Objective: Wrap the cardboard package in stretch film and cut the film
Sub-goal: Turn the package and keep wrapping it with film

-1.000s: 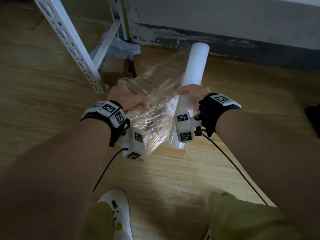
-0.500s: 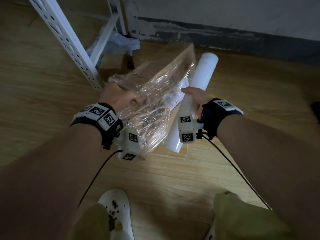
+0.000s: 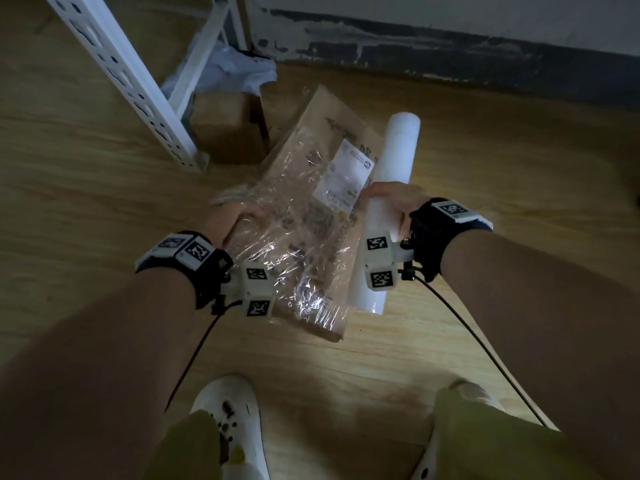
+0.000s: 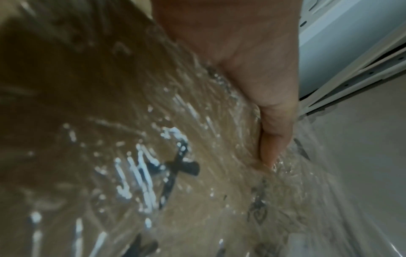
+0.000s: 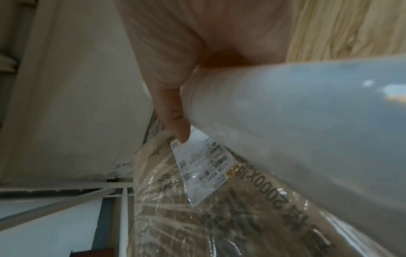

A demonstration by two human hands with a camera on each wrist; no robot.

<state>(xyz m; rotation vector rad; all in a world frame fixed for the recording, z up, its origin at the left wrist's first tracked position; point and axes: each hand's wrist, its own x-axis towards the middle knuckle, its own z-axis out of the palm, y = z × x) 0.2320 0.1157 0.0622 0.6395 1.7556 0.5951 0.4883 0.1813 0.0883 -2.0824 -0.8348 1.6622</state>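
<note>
1. Clearly, the left hand [image 3: 230,220] grips the cardboard package's [image 3: 311,216] left edge above the floor [image 3: 485,150]; the right hand [image 3: 391,199] clasps the film roll [image 3: 398,150] just beside it.
2. Crinkled clear film covers the brown package, its white label [image 3: 348,178] showing.

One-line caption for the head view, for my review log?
Left hand holds the film-covered cardboard package above a wooden floor while right hand grips the white stretch film roll beside it.

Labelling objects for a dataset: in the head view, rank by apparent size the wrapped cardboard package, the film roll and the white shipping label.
1. wrapped cardboard package
2. film roll, partly hidden by the right hand
3. white shipping label, clearly smallest
</note>
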